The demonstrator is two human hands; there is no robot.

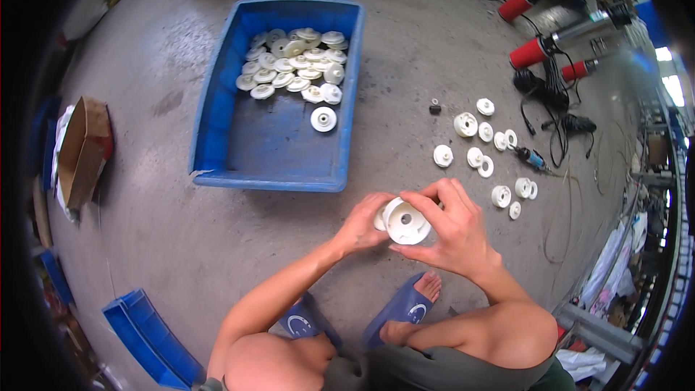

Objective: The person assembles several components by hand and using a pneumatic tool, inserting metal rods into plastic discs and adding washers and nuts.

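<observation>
Close together in front of my knees, my two hands handle round white plastic parts. My right hand (460, 230) grips a cup-shaped white part (414, 233) by its rim, thumb on top and fingers below; its hollow side with a central hole faces up. My left hand (362, 223) is closed around a smaller white piece (379, 219) at the cup's left side, and most of that piece is hidden. Whether the two parts touch or are joined, I cannot tell. On the floor to the right lie several loose white parts, among them a white cup (466, 124) and a flat ring (486, 167).
A blue bin (274, 186) with several white discs (298, 62) stands ahead on the left. A small blue power tool (532, 158) lies by the loose parts. Red and silver cylinders (531, 53) with black cables are at far right. A cardboard box (85, 148) and blue tray (148, 333) are left.
</observation>
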